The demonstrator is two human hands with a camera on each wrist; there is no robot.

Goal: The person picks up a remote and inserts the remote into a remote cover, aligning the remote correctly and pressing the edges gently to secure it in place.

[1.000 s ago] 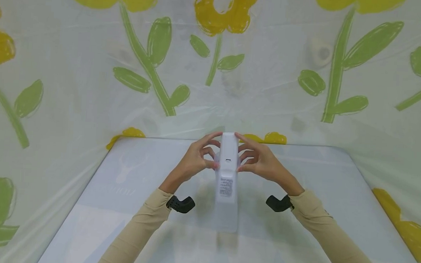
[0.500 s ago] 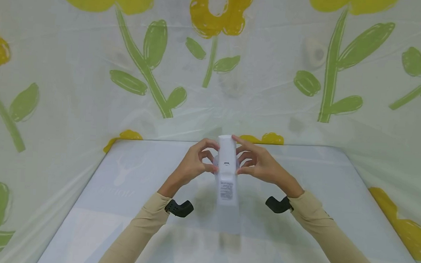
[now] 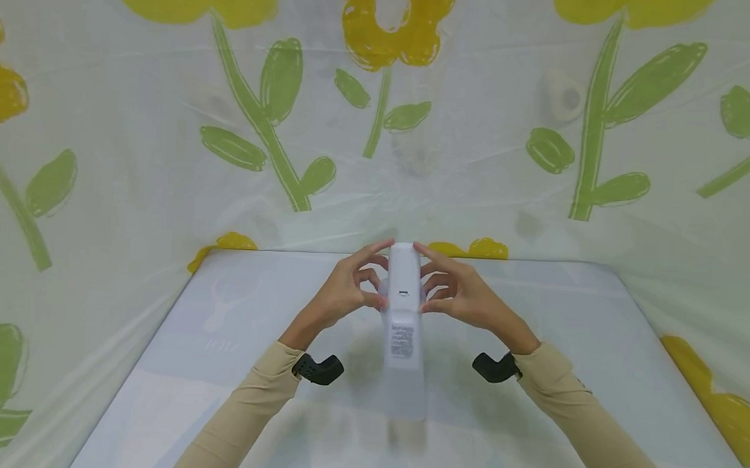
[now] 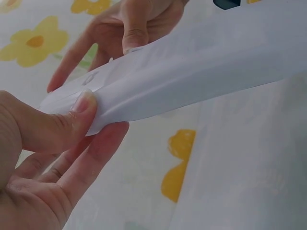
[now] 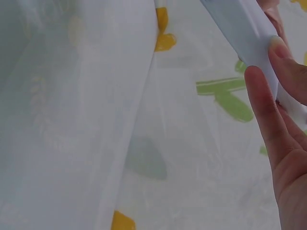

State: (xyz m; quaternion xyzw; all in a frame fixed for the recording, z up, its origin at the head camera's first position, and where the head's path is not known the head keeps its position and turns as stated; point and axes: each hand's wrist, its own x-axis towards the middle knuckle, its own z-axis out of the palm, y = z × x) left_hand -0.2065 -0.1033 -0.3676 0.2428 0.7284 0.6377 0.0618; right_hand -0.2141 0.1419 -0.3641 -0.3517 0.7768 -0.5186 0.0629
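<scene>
Head view: a slim white device [image 3: 405, 267] is held up in the middle, over the pale table [image 3: 531, 405], its long axis running from the far table edge straight back toward you. A small port [image 3: 403, 293] sits on the far half of the face turned up to you, and a printed label [image 3: 402, 341] lies on the nearer half.

Your left hand [image 3: 340, 289] is on its left edge and your right hand [image 3: 467, 295] on its right, almost mirrored, so neither is clearly nearer. Both pinch the far half between thumb and fingers; in the left wrist view, your left thumb presses one face while fingers lie on the opposite side.

The near half reaches back between your forearms, with no hand on it. Whether its near end touches the table, you cannot tell from here. Behind hangs a flower-print curtain [image 3: 457, 125].
</scene>
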